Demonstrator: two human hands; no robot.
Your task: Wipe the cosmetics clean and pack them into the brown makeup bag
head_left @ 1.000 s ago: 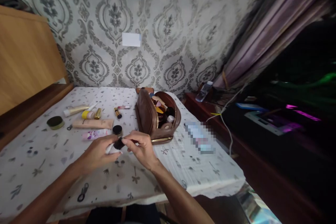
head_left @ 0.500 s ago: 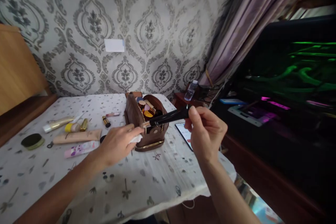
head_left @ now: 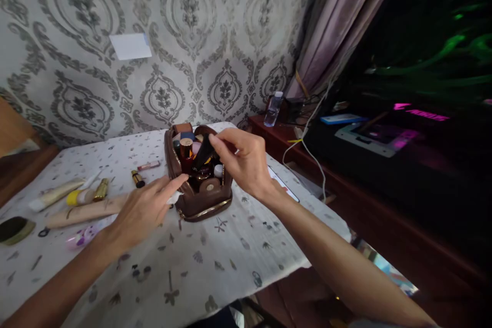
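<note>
A brown makeup bag stands unzipped on the table, with bottles and other cosmetics inside. My right hand is over its opening, thumb and fingers pinched on a black, tapered makeup brush. The brush points down into the bag, and its lower end is hidden among the contents. Beside the bag's near left edge, my left hand has its index finger stretched to the rim. Its other fingers are curled around a crumpled white tissue. Inside the bag, an amber bottle stands left of the brush.
Left on the patterned tablecloth lie several tubes, a yellow-capped bottle, a gold-and-black tube and a round dark container. A phone lies behind my right wrist. A clear bottle and cables are farther right.
My right hand has moved left and brought the brush from level, near the tissue, to pointing down into the bag. My left hand stays at the bag's edge. The view has shifted right.
</note>
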